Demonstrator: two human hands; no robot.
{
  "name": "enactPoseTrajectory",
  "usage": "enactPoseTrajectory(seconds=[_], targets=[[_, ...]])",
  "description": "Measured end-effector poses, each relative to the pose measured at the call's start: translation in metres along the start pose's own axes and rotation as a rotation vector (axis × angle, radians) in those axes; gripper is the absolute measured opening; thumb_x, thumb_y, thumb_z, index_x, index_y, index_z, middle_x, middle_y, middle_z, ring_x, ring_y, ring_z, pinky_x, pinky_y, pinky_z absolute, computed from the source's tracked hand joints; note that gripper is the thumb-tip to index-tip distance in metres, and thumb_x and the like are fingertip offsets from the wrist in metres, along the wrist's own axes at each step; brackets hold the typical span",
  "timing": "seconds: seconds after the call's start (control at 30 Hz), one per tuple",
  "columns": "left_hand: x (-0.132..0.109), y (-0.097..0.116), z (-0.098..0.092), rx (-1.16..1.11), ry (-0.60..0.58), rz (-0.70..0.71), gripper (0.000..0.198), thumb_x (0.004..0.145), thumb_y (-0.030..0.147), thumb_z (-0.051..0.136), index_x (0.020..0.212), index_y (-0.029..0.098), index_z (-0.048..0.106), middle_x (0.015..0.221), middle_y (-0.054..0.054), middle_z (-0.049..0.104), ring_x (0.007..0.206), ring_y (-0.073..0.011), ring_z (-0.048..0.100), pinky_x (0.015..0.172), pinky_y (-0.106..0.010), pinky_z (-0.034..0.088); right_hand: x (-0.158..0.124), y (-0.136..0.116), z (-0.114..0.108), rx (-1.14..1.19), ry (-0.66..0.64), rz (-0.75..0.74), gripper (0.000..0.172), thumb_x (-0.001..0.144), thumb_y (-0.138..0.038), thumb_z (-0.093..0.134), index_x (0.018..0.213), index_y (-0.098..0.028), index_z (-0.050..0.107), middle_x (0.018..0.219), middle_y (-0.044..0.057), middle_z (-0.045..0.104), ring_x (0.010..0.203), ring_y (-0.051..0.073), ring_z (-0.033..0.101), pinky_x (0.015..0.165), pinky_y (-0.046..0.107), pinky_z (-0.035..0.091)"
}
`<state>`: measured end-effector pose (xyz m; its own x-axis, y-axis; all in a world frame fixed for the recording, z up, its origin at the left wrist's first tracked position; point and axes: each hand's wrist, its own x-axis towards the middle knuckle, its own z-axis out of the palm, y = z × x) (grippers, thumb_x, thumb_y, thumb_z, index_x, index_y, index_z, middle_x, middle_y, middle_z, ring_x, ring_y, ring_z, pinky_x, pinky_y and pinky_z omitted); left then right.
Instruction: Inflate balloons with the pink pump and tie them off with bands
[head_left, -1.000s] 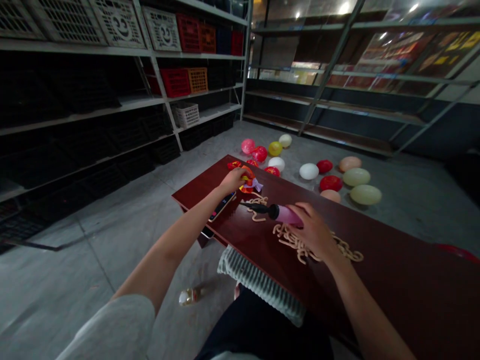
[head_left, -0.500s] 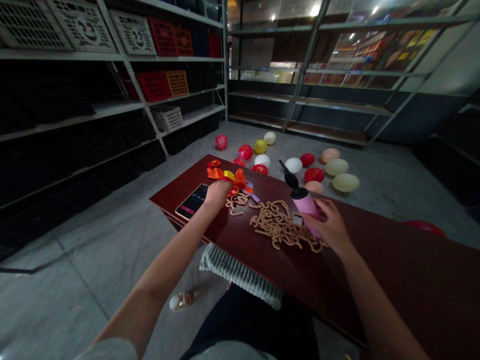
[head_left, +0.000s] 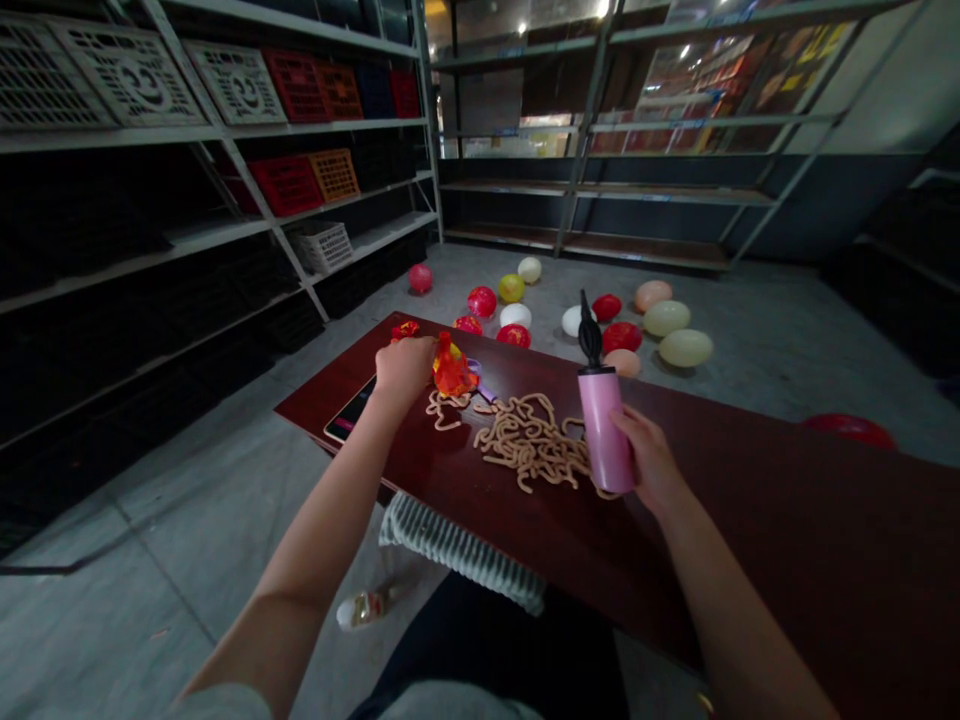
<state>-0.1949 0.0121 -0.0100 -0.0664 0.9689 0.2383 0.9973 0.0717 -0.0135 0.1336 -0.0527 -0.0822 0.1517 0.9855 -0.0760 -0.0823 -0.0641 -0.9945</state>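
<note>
My right hand (head_left: 651, 457) is wrapped round a pink hand pump (head_left: 606, 428) with a black nozzle, held upright over the dark red table (head_left: 787, 540). My left hand (head_left: 403, 368) is closed on a red and orange uninflated balloon (head_left: 452, 373) lifted from a small heap of coloured balloons at the table's far left corner. Between the hands lies a tangle of tan rubber bands (head_left: 529, 442). A phone (head_left: 351, 410) lies under my left wrist, near the table's left edge.
Several inflated balloons (head_left: 664, 319), red, white, yellow and pale green, lie on the concrete floor beyond the table. Metal shelving with plastic crates (head_left: 285, 183) lines the left wall and the back. A striped cloth (head_left: 457, 541) and a bottle (head_left: 361, 608) lie below the table's near edge.
My right hand has raised the pump from lying on the table to upright. My left hand has picked a red and orange balloon out of the heap.
</note>
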Motion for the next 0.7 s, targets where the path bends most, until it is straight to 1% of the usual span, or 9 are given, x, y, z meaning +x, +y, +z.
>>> enactPoseTrajectory(seconds=[0.07,0.1,0.2,0.27,0.33,0.47,0.57,0.63,0.7], targets=[[0.007,-0.005,0.008,-0.011,-0.057,-0.023,0.040,0.100,0.035,0.039,0.109,0.020,0.075,0.103,-0.018,0.074,0.097,-0.0374,0.070,0.078,-0.043,0.054,-0.002,-0.002,0.000,0.023,-0.014,0.021,0.049,0.065,-0.057,0.077,0.097,-0.021,0.072,0.075,0.000,0.070,0.060,0.016,0.059,0.052,0.028,0.048],[0.010,-0.010,0.012,-0.034,-0.059,-0.041,0.039,0.100,0.034,0.040,0.112,0.021,0.075,0.106,-0.017,0.074,0.099,-0.0368,0.070,0.079,-0.043,0.054,-0.003,-0.002,0.000,0.035,-0.020,0.035,0.049,0.065,-0.056,0.077,0.098,-0.021,0.072,0.075,0.001,0.070,0.060,0.016,0.060,0.052,0.028,0.049],[0.021,-0.026,0.024,-0.154,-0.009,-0.084,0.036,0.096,0.032,0.047,0.123,0.028,0.072,0.116,-0.011,0.073,0.104,-0.0324,0.069,0.083,-0.039,0.053,-0.004,-0.001,0.002,0.068,-0.050,0.100,0.050,0.064,-0.053,0.079,0.102,-0.022,0.071,0.076,0.001,0.071,0.060,0.018,0.063,0.051,0.030,0.052],[0.027,-0.035,0.029,-0.215,0.013,-0.084,0.034,0.093,0.032,0.053,0.121,0.030,0.073,0.118,-0.007,0.073,0.106,-0.0303,0.068,0.083,-0.036,0.053,-0.004,0.000,0.003,0.090,-0.086,0.144,0.051,0.063,-0.052,0.080,0.104,-0.023,0.070,0.078,0.000,0.073,0.061,0.019,0.065,0.051,0.032,0.055],[0.033,-0.040,0.030,-0.223,0.009,-0.073,0.030,0.092,0.038,0.057,0.114,0.028,0.076,0.115,-0.007,0.074,0.104,-0.0300,0.068,0.079,-0.035,0.052,-0.004,0.003,0.004,0.103,-0.123,0.159,0.050,0.062,-0.050,0.082,0.103,-0.023,0.070,0.081,0.001,0.074,0.064,0.020,0.068,0.055,0.033,0.057],[0.043,-0.043,0.016,-0.129,0.018,-0.016,0.035,0.094,0.047,0.055,0.104,0.024,0.079,0.112,-0.011,0.073,0.099,-0.0304,0.068,0.072,-0.034,0.050,-0.004,0.007,0.005,0.118,-0.156,0.161,0.046,0.065,-0.048,0.082,0.102,-0.023,0.071,0.084,0.001,0.076,0.065,0.019,0.069,0.057,0.031,0.059],[0.051,-0.046,-0.004,-0.085,0.096,0.070,0.031,0.094,0.044,0.057,0.099,0.023,0.080,0.113,-0.012,0.071,0.102,-0.0302,0.065,0.072,-0.033,0.048,-0.004,0.008,0.005,0.140,-0.181,0.187,0.047,0.066,-0.048,0.082,0.105,-0.024,0.070,0.084,0.001,0.076,0.064,0.018,0.069,0.056,0.030,0.059],[0.058,-0.047,-0.016,-0.162,0.201,0.082,0.029,0.095,0.040,0.058,0.092,0.020,0.078,0.110,-0.012,0.071,0.101,-0.0288,0.065,0.074,-0.033,0.046,-0.005,0.008,0.005,0.158,-0.183,0.185,0.045,0.067,-0.047,0.082,0.104,-0.024,0.070,0.087,0.002,0.077,0.067,0.018,0.070,0.057,0.029,0.059],[0.062,-0.039,-0.023,-0.407,0.338,0.008,0.035,0.097,0.043,0.053,0.083,0.017,0.073,0.096,-0.011,0.071,0.088,-0.0248,0.065,0.071,-0.031,0.045,-0.006,0.007,0.005,0.184,-0.170,0.195,0.043,0.069,-0.047,0.080,0.104,-0.024,0.068,0.091,0.003,0.077,0.070,0.019,0.071,0.057,0.028,0.059]])
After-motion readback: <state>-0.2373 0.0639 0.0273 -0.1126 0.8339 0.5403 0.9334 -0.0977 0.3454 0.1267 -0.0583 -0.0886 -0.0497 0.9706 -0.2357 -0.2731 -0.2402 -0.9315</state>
